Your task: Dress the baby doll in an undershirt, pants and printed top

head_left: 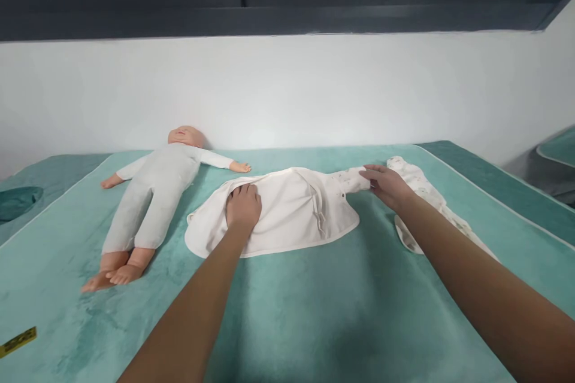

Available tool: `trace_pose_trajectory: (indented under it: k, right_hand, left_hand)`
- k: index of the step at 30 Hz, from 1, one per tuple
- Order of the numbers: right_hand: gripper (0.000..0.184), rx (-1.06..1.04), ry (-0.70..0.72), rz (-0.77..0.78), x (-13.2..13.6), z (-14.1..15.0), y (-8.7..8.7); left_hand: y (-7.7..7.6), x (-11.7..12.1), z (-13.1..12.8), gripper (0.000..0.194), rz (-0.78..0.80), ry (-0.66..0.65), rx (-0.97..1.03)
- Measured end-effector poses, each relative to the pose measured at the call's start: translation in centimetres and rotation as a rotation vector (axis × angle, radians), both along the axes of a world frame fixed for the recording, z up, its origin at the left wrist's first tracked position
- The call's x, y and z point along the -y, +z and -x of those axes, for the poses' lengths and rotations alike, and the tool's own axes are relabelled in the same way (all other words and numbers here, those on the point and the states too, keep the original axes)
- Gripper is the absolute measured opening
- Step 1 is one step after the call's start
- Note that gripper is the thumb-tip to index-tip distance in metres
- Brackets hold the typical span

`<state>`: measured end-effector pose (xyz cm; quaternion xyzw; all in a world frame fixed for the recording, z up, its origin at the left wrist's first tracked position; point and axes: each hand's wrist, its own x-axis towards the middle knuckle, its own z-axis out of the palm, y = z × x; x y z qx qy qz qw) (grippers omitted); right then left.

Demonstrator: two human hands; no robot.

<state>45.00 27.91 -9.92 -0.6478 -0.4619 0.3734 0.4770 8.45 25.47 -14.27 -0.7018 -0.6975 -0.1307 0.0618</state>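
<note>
A cream baby garment (287, 212) lies spread on the teal blanket (314, 311). My left hand (243, 206) rests on its left part with the fingers curled and pinching the upper edge of the cloth. My right hand (387, 185) grips the garment's narrow patterned end at the right. A second pale patterned cloth (422, 191) lies under and behind my right forearm. A baby doll (153, 191) in a light grey suit lies on its back to the left, arms out, apart from both hands.
A white wall (287, 96) rises just behind the bed, with dark window frames above. A dark green cloth (18, 200) lies at the far left edge. A yellow tag (18, 341) sits at the lower left. The bed's right edge drops off.
</note>
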Motion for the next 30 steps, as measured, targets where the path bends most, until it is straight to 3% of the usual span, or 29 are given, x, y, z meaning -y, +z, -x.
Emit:
trace_pose_trajectory:
  k: [4,8,14,16,19,23,26,30]
  right_hand:
    - [0.048,-0.096,-0.046,-0.143,-0.1,0.0,0.3]
    - [0.042,-0.071,-0.116,-0.318,-0.6,0.1,0.1]
    - [0.025,0.549,-0.275,-0.312,-0.6,0.6,-1.0]
    - [0.021,0.753,-0.191,-0.371,-0.4,1.5,-1.4]
    - [0.032,1.047,0.051,-0.428,0.2,3.2,-2.3]
    - [0.053,1.231,0.286,-0.231,1.2,4.4,-4.0]
    - [0.06,1.27,0.254,-0.037,2.0,4.0,-4.9]
    - [0.063,1.268,0.145,0.077,3.5,3.4,-5.1]
  left_hand:
    - [0.0,0.0,0.0,0.033,-0.004,-0.005,0.003]
    - [-0.1,0.0,0.0,0.033,-0.01,-0.007,0.009]
    - [-0.2,-0.1,0.1,0.032,-0.02,-0.007,0.018]
    - [-0.3,-0.2,0.1,0.032,-0.021,-0.005,0.023]
    - [-0.3,-0.1,0.1,0.032,-0.022,-0.006,0.036]
    - [-0.1,0.1,0.1,0.033,-0.015,-0.013,0.065]
    - [0.2,0.2,0.1,0.033,-0.004,-0.026,0.1]
    - [0.6,0.4,-0.2,0.033,0.021,-0.054,0.167]
